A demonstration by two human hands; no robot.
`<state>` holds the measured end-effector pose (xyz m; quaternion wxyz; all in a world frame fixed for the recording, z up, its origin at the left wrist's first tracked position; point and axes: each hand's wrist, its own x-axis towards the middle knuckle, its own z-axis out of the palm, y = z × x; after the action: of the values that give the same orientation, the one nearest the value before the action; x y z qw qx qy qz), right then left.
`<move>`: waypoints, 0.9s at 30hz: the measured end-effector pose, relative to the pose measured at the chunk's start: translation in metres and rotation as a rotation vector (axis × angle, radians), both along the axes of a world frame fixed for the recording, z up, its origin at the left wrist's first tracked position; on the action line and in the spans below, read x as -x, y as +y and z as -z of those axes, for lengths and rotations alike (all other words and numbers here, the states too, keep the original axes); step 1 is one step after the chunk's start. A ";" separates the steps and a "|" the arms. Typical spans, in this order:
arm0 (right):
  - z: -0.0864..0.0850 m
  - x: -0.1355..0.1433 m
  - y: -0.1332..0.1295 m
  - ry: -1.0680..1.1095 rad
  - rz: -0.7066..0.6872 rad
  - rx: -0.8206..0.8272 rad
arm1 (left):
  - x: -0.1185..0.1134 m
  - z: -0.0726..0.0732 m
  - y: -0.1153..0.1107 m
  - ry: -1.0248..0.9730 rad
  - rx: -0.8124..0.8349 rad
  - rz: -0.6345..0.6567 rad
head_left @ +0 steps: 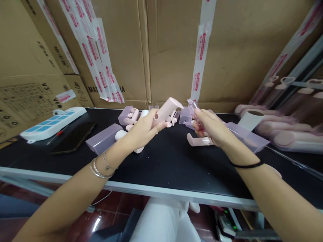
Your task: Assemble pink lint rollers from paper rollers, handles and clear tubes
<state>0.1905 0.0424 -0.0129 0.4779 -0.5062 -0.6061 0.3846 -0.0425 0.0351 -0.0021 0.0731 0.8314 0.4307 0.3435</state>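
My left hand (141,129) is closed round a pale pink cylinder (168,110) with a flat end and a small round hole in its side, tilted up to the right. My right hand (210,125) grips a clear lilac plastic piece (192,105); its lower end is hidden by the fingers. Just below that hand, a pink L-shaped part (199,140) lies on the black table. Beneath my left wrist is a white rounded part (121,134), partly covered. Beside it rests a translucent lilac cover (105,137).
Small pink parts and a lilac box (125,115) line the back, against a cardboard wall (171,53). A white case with blue lids (54,122) and a dark phone (74,137) lie left. Pink cylinders (290,137) and another lilac cover (248,136) are on the right.
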 end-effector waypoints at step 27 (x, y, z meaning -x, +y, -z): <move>0.003 0.015 -0.023 -0.764 0.076 -0.581 | -0.016 0.017 0.010 -0.849 0.477 0.331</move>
<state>0.1755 0.0195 -0.0156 0.3565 -0.4786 -0.8018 -0.0319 -0.0263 0.0447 -0.0194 0.4827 0.6358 0.2920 0.5267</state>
